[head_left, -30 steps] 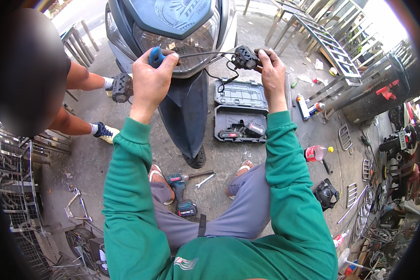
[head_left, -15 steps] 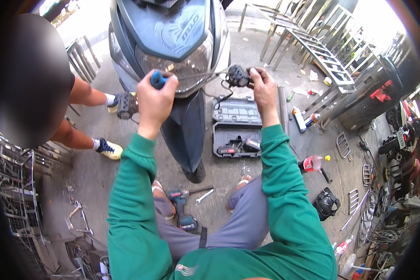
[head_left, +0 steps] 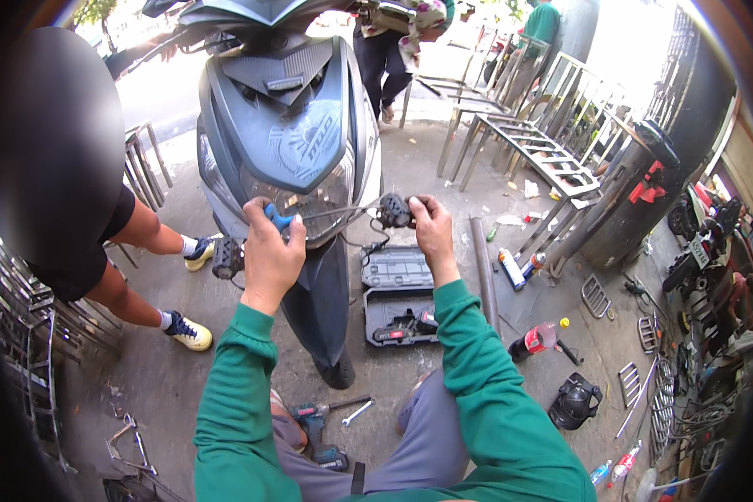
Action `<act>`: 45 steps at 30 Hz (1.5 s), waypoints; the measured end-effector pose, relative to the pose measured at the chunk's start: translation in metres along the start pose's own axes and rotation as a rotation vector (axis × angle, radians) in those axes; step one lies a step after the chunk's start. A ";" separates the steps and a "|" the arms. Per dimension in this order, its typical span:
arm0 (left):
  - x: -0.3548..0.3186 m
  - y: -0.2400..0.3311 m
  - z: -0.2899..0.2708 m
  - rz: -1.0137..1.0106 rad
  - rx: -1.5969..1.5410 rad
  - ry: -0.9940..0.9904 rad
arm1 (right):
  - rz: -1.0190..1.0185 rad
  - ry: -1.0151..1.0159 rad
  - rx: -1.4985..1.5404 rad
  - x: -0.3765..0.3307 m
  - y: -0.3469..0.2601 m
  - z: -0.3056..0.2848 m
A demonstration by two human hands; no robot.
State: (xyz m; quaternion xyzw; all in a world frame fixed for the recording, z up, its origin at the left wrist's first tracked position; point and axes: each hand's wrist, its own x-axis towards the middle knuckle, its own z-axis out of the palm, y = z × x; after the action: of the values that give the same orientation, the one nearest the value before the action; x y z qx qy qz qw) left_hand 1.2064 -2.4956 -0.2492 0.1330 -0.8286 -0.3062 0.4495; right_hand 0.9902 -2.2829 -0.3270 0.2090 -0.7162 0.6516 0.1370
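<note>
In front of the scooter's (head_left: 305,134) headlight, my left hand (head_left: 273,259) is closed around the blue handle of a screwdriver (head_left: 281,219). Its thin shaft points right, toward a small black lamp (head_left: 395,211) with a chunky ribbed housing. My right hand (head_left: 432,234) pinches that lamp at its right side, and a dark cable (head_left: 366,244) hangs below it. Whether the screwdriver tip touches the lamp, I cannot tell. A second black lamp (head_left: 227,258) is just left of my left hand, partly hidden by it. The scooter's dark front fender (head_left: 314,309) lies below my hands.
A grey tool case (head_left: 399,314) lies spread on the ground; a cordless drill (head_left: 316,435) and a wrench (head_left: 358,412) are between my feet. A person (head_left: 142,226) stands at left. Right are a bottle (head_left: 534,341), spray cans (head_left: 511,269), a black pouch-like object (head_left: 575,402) and metal frames (head_left: 527,155).
The view has tilted up, so the scooter and my hands sit lower in the picture and people show behind. Both hands keep their hold on the screwdriver and the lamp.
</note>
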 end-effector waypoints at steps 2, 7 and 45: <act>0.000 0.002 -0.002 -0.048 -0.026 -0.045 | 0.065 -0.011 0.089 -0.002 -0.010 0.002; 0.004 0.007 -0.007 -0.044 -0.081 -0.052 | 0.009 -0.096 0.118 -0.002 -0.038 -0.006; 0.011 0.008 -0.059 0.353 0.033 -0.211 | -0.463 -0.625 -0.903 0.029 -0.092 0.017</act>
State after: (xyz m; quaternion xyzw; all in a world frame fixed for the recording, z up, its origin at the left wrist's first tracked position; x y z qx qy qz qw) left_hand 1.2498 -2.5179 -0.2128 -0.0398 -0.8865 -0.2211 0.4045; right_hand 1.0098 -2.3091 -0.2348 0.4629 -0.8645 0.1434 0.1335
